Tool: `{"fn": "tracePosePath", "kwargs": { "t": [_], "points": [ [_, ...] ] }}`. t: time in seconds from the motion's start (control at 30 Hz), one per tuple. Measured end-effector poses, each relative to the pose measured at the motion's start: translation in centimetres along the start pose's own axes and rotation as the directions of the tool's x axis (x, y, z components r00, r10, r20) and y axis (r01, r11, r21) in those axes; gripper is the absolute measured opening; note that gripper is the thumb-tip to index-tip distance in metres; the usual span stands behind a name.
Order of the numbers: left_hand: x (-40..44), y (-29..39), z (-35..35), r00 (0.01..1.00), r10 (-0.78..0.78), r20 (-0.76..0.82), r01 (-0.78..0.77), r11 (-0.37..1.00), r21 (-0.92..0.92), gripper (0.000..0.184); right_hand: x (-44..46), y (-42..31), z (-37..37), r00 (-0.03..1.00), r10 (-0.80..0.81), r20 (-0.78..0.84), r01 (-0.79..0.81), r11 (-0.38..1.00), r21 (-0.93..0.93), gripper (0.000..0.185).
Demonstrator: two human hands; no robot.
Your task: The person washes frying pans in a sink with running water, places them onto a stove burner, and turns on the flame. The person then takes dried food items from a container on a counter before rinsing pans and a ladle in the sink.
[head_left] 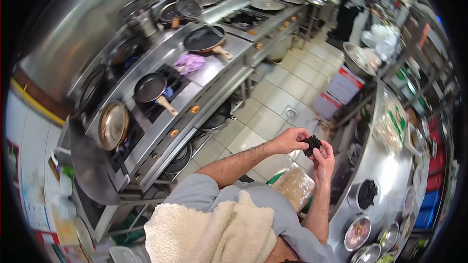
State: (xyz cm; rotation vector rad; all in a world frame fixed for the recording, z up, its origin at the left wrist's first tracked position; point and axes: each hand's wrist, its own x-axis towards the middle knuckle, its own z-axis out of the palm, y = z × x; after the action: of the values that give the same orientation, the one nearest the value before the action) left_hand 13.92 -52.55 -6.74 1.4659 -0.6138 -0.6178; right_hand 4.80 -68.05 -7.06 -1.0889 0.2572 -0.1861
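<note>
Two-sided aisle: tiled floor (256, 117) runs ahead of us, stove line (199, 79) on our left, steel counter (390, 168) on our right.
Stove edge: well apart from our hands; frying pan (150, 87) on a burner, its pale handle reaching out over the front panel.
Counter edge: right of our right hand, nearer than the stove. Both hands are out over the aisle, off the counter.
Wrapped box (293, 187): in clear film, appears just past our body and below the hands in view; height gap, we can't tell.
Metal container (353, 196): on the counter near its aisle edge, dark pieces (369, 194) filling its mouth.
Left hand (291, 141): reaches in from the left, thumb and fingers pinched on the clump's left and upper side.
Right hand (323, 159): comes up from below, palm side in, thumb and fingertips closed on the right and lower side.
Black clump (311, 144): between our two sets of fingertips, above the aisle. Ragged, about as wide as tall, so long axis and pointing direction we can't call. Most open room: ahead and left, over bare tile.
</note>
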Motion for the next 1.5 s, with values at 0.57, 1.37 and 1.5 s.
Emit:
{"fn": "tracePosePath", "kwargs": {
  "t": [0.57, 1.37, 1.5],
  "points": [
    [-11.6, 3.8, -26.0, 0.912, 0.113, -0.394, -0.131, 0.991, -0.017, 0.017, 10.9, 9.6, 24.1, 0.894, 0.152, 0.422, -0.179, 0.983, 0.026, 0.024],
    [-35.6, 11.0, -87.3, -0.049, 0.228, -0.972, 0.937, 0.349, 0.035, 0.032, 17.9, 20.4, 24.4, 0.866, 0.457, -0.205, -0.500, 0.810, -0.307, 0.017],
    [-36.1, 12.2, -87.6, -0.240, 0.293, -0.925, 0.837, 0.545, -0.044, 0.026, 18.4, 20.6, 23.5, 0.862, 0.455, -0.223, -0.505, 0.804, -0.313, 0.015]
  ]
}}
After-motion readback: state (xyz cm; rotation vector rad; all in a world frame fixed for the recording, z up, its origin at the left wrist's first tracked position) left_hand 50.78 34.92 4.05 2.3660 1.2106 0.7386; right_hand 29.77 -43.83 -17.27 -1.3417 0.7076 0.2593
